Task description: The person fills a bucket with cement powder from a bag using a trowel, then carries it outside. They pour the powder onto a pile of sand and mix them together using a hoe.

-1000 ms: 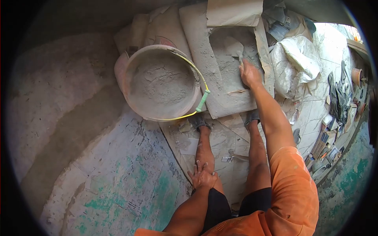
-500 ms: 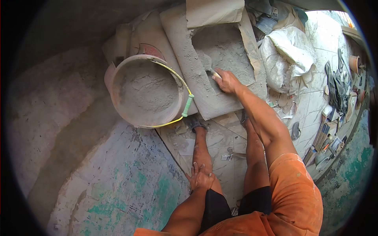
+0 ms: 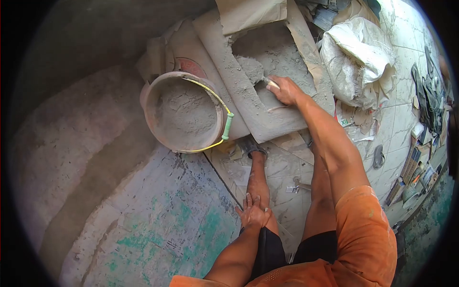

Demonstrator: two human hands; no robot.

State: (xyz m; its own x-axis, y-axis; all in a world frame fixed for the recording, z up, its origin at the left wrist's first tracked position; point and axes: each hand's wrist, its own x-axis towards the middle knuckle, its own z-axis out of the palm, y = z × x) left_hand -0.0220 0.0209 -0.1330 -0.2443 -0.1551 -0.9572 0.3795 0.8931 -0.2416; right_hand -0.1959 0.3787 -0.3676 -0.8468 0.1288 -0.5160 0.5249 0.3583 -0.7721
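Observation:
My right hand [image 3: 285, 90] is closed round the pale handle of a trowel [image 3: 272, 83]. Grey powder [image 3: 250, 68] is heaped on the trowel's blade, which is over the torn opening of a paper cement bag [image 3: 282, 126]. More grey powder [image 3: 282, 48] shows inside the bag. To the left stands a round bucket [image 3: 151, 119] with dry grey powder in it, its yellow wire handle with a green grip [image 3: 228, 126] lying to the right side. My left hand [image 3: 254, 215] rests on my left leg just below the knee, fingers spread and holding nothing.
A crumpled white sack [image 3: 356, 57] lies right of the cement bag. Scattered tools [image 3: 411, 179] and dark cloth [image 3: 428, 98] are along the right side of the tiled floor [image 3: 399, 62]. A paint-stained board [image 3: 177, 215] lies at lower left.
My right hand has lifted the trowel slightly, and its blade now carries a heap of powder. The view has shifted a little. My left hand stays on my leg.

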